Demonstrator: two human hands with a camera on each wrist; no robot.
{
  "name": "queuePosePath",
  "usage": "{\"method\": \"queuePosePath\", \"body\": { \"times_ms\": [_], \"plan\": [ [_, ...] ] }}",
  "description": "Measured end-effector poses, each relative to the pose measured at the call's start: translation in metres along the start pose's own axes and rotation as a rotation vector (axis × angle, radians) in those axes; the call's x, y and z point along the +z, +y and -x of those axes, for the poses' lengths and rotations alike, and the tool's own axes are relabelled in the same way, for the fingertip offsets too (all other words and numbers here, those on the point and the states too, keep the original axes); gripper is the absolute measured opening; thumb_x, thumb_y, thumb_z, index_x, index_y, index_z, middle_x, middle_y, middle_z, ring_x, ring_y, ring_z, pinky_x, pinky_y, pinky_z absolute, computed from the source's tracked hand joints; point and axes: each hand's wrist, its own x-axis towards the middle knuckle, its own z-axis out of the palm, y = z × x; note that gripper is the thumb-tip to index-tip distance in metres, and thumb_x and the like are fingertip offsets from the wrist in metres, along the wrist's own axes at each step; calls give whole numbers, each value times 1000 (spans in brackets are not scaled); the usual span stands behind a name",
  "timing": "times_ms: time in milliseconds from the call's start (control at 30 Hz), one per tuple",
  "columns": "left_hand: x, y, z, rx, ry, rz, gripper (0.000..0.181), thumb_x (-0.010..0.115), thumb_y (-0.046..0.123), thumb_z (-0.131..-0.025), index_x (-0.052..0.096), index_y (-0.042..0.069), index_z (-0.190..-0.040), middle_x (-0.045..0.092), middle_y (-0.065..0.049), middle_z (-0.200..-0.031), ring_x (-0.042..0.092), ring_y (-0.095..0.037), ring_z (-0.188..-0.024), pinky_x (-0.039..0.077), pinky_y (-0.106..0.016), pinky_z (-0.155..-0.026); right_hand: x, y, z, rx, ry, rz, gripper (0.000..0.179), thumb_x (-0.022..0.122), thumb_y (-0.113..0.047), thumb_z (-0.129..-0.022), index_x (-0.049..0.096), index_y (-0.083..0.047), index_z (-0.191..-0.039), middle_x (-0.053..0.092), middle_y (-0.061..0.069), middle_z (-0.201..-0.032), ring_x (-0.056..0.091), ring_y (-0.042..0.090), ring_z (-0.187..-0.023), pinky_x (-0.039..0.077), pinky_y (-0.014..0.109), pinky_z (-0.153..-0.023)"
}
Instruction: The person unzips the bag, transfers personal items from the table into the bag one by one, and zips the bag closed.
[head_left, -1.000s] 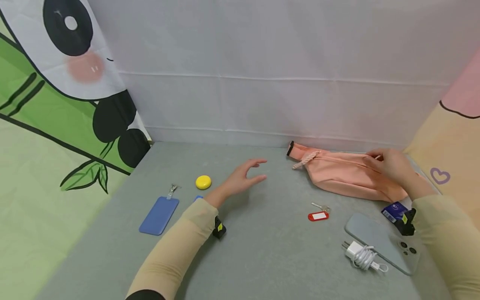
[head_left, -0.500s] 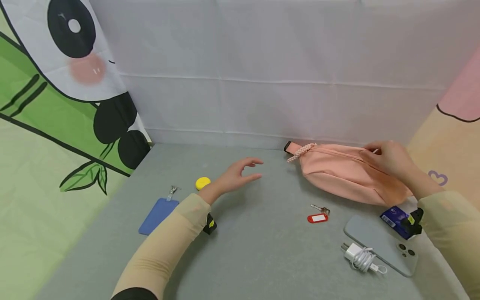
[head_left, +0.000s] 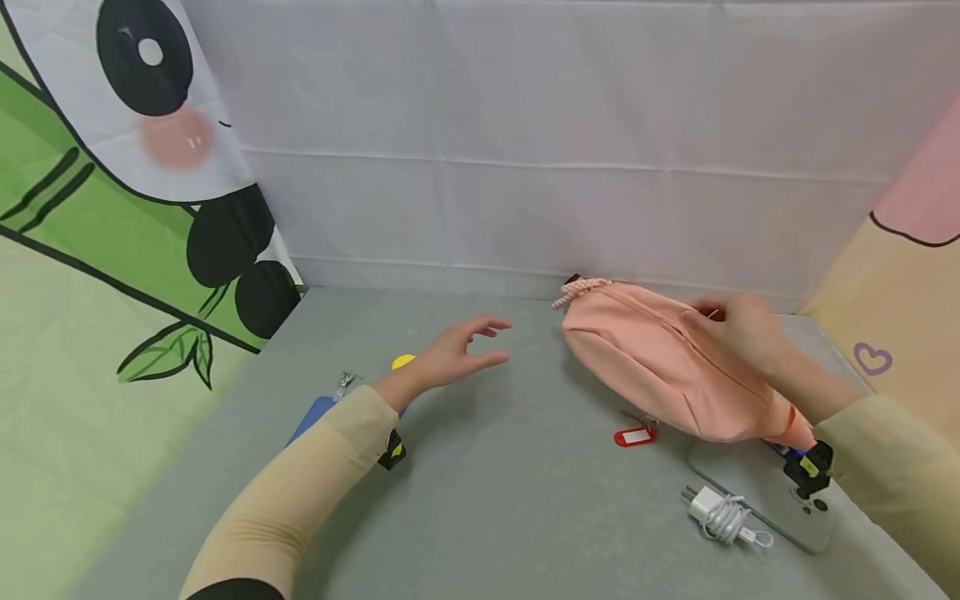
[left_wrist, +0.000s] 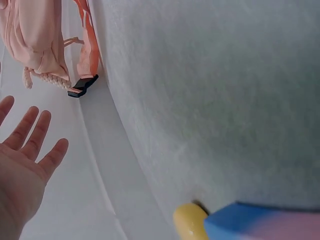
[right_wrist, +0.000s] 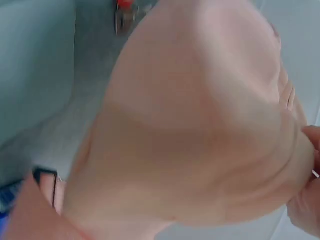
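Observation:
A peach waist bag point(head_left: 637, 358) with a braided zip pull point(head_left: 581, 290) hangs tilted above the right part of the table. My right hand point(head_left: 738, 333) pinches its upper edge by the zip between thumb and fingers. The bag fills most of the right wrist view, with fingertips point(right_wrist: 307, 205) at its edge. Its strap and black buckle point(left_wrist: 82, 86) dangle in the left wrist view. To the left of the bag, my left hand point(head_left: 453, 354) hovers above the table, fingers apart and nothing in them.
Below the bag lie a red-tagged key point(head_left: 635, 437), a phone point(head_left: 738, 467), a white charger with coiled cable point(head_left: 723, 515) and a partly hidden blue packet point(head_left: 786, 452). At left, my left arm partly covers a blue card holder point(head_left: 309, 419) and a yellow round object point(head_left: 402, 361).
My right hand has lifted the waist bag off the table and brought it left and nearer, over the key and phone. My left hand has drifted slightly left.

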Motion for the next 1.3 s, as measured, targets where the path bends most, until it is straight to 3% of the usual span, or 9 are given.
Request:
{"method": "queuePosePath", "body": {
  "times_ms": [433, 767, 933, 1067, 1300],
  "plan": [
    [-22, 0, 17, -2, 36, -43, 55, 73, 27, -89, 53, 15, -138, 53, -4, -138, 52, -25, -121, 38, -55, -99, 26, -49, 8, 1, 77, -134, 20, 66, -16, -94, 75, 0, -101, 72, 14, -91, 66, 24, -81, 47, 15, -63],
    [-34, -4, 28, -14, 77, -69, 52, 72, 26, -90, 54, 15, -137, 53, -3, -137, 52, -24, -120, 38, -55, -99, 54, -81, 16, -15, 37, -210, 19, 65, -19, -95, 74, -6, -105, 71, 8, -94, 66, 22, -85, 53, 29, -67],
    [-36, -7, 35, 9, 70, -65, 50, 73, 21, -90, 55, 11, -135, 54, -7, -135, 54, -30, -119, 40, -57, -96, 72, -96, 24, -4, 39, -253, 18, 65, -20, -95, 74, -8, -104, 71, 4, -92, 65, 18, -80, 53, 31, -66],
    [-34, -11, 40, 3, 54, -65, 49, 72, 22, -90, 55, 12, -135, 55, -7, -135, 55, -28, -118, 42, -55, -96, 89, -108, 31, 8, 73, -286, 14, 67, -18, -94, 75, -9, -99, 71, 0, -85, 64, 14, -75, 51, 27, -63],
    [-22, -20, 39, -11, 28, -37, 49, 72, 22, -90, 55, 11, -135, 55, -9, -135, 56, -27, -118, 43, -55, -95, 128, -124, 49, 61, 89, -485, 6, 69, -9, -91, 74, -8, -88, 64, -1, -75, 58, 13, -68, 47, 24, -57]
  ]
}}
